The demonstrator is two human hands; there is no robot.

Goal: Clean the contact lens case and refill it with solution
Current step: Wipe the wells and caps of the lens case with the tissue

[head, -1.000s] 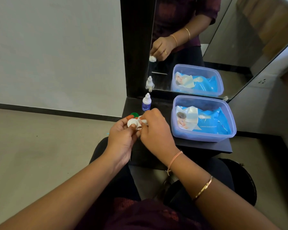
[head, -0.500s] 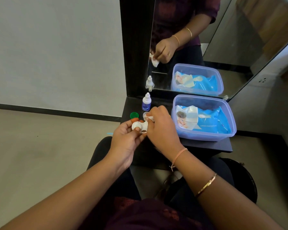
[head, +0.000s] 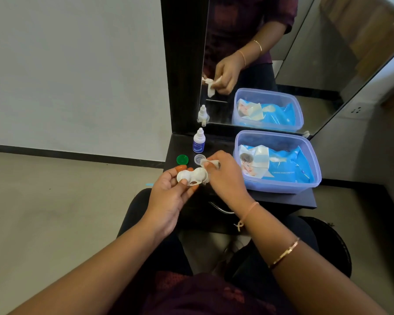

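Your left fingers (head: 183, 182) pinch the lens case (head: 192, 175), which lies sideways. Your right fingers (head: 221, 156) pinch the wipe (head: 212, 162) at its right end.

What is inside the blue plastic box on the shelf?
The blue plastic box holds a blue pack of wipes, its white flap lifted. Anything under the pack is hidden.

I get a single view: a wide-angle camera worn on the person's head, facing forward and tilted down. It looks from close above onto the left hand (head: 168, 197) and right hand (head: 225, 181), with the dark shelf (head: 293, 200) just beyond and the mirror (head: 316, 64) at the far right.
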